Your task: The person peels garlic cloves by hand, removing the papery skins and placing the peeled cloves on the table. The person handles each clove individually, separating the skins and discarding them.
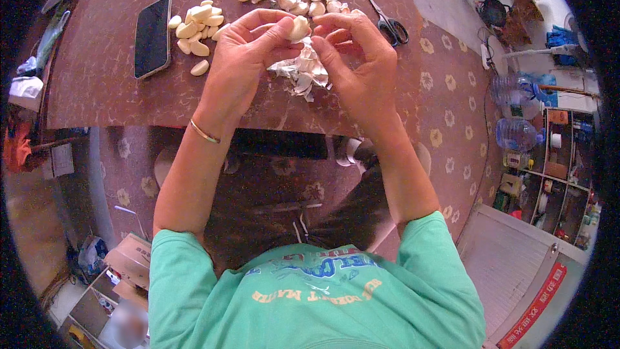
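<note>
Over the near part of the table, my left hand pinches a pale garlic clove between thumb and fingers. Close to the clove's right side is my right hand, its fingers bent and its thumb apart from the index finger; I see nothing held in it. Beneath both hands lies a heap of papery garlic skins. To the left, several peeled garlic cloves form a pile. Unpeeled garlic cloves are spread beyond my hands, partly hidden by my fingers.
A black phone lies at the left of the brown marbled table. Dark-handled scissors rest near its right edge. On the floor at right stand large clear water bottles and a compartmented shelf. A cardboard box is at lower left.
</note>
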The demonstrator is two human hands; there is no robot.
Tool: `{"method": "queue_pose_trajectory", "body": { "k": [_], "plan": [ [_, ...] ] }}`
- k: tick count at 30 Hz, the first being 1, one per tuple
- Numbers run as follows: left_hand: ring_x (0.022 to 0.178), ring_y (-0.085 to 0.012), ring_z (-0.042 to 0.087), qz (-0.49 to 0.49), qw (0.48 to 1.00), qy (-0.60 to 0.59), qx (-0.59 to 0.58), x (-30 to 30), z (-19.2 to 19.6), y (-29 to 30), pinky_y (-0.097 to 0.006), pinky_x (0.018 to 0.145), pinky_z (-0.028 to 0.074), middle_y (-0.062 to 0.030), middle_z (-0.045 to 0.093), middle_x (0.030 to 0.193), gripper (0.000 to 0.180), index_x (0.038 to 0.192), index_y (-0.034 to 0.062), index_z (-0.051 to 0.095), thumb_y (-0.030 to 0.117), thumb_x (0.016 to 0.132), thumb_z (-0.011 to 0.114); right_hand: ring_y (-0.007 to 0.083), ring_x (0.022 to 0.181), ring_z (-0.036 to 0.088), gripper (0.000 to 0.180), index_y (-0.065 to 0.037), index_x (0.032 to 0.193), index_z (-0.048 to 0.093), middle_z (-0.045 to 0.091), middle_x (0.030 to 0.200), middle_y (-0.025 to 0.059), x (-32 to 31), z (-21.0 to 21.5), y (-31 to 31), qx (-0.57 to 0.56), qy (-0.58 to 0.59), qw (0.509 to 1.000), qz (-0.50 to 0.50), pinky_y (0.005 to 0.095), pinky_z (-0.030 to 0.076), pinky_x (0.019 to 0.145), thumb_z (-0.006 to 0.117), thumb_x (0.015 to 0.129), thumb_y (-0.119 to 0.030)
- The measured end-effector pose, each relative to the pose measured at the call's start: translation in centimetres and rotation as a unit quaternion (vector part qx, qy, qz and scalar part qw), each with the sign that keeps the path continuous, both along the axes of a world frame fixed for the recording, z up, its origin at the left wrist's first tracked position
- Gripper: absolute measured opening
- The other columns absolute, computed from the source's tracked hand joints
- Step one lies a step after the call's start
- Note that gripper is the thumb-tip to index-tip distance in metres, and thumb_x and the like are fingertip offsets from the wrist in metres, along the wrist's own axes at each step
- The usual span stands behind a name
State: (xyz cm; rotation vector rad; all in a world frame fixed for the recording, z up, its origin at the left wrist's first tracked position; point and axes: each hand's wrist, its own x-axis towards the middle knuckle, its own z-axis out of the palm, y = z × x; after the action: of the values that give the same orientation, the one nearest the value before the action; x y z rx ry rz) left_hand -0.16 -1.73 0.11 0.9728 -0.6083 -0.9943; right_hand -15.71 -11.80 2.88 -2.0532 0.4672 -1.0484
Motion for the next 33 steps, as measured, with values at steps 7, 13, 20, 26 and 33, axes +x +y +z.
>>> {"method": "queue_pose_trajectory", "body": {
  "k": [7, 13, 20, 26, 33],
  "plan": [
    [0.095, -0.0128, 0.072, -0.048, 0.998, -0.031, -0.003, -0.5, 0.6, 0.1, -0.027, 0.083, 0.061, -0.0067, 0.075, 0.107, 0.027, 0.119, 0.0015, 0.070, 0.018, 0.098, 0.075, 0.0213, 0.078, 0.071, 0.009, -0.004, 0.096, 0.073, 0.068, 0.088, 0.0101, 0.1, -0.6, -0.8, -0.018, -0.014, 1.000, -0.013, 0.0337, 0.057, 0.070, 0.077, 0.088, -0.003],
    [0.092, -0.0093, 0.070, -0.045, 0.998, -0.031, 0.009, -0.8, 0.7, 0.1, -0.024, 0.081, 0.057, -0.0035, 0.076, 0.105, 0.029, 0.118, 0.0032, 0.071, 0.020, 0.096, 0.077, 0.0253, 0.078, 0.070, 0.010, -0.003, 0.095, 0.069, 0.067, 0.088, 0.0115, -0.3, -0.2, -0.8, -0.027, 0.020, 0.999, -0.007, 0.0362, 0.056, 0.069, 0.076, 0.088, -0.005],
    [0.089, -0.0106, 0.071, 0.054, 0.998, -0.017, 0.009, -0.5, -0.2, -0.2, -0.025, 0.077, 0.058, -0.0041, 0.076, 0.104, 0.021, 0.115, 0.0067, 0.072, 0.019, 0.098, 0.075, 0.0273, 0.076, 0.069, 0.013, -0.003, 0.093, 0.063, 0.064, 0.087, 0.0127, -0.5, 0.5, -0.1, -0.038, 0.082, 0.992, 0.087, 0.0385, 0.055, 0.068, 0.074, 0.087, -0.006],
    [0.083, -0.0102, 0.071, 0.039, 0.997, 0.054, -0.033, 0.6, -0.3, 0.0, -0.022, 0.071, 0.058, -0.0054, 0.077, 0.100, 0.017, 0.109, 0.0051, 0.073, 0.017, 0.097, 0.076, 0.0296, 0.074, 0.068, 0.012, -0.002, 0.091, 0.063, 0.064, 0.086, 0.0137, -0.3, 0.2, 0.3, -0.036, 0.094, 0.992, 0.073, 0.0393, 0.054, 0.068, 0.072, 0.085, -0.007],
    [0.093, -0.0125, 0.072, -0.051, 0.983, 0.171, -0.036, 1.1, -0.7, 0.1, -0.024, 0.079, 0.062, -0.0078, 0.074, 0.112, 0.024, 0.122, 0.0031, 0.069, 0.015, 0.100, 0.070, 0.0229, 0.074, 0.071, 0.010, -0.003, 0.096, 0.071, 0.070, 0.088, 0.0129, -0.6, 0.3, -0.2, -0.011, 0.100, 0.995, 0.000, 0.0360, 0.055, 0.064, 0.075, 0.089, -0.009]
  ]
}}
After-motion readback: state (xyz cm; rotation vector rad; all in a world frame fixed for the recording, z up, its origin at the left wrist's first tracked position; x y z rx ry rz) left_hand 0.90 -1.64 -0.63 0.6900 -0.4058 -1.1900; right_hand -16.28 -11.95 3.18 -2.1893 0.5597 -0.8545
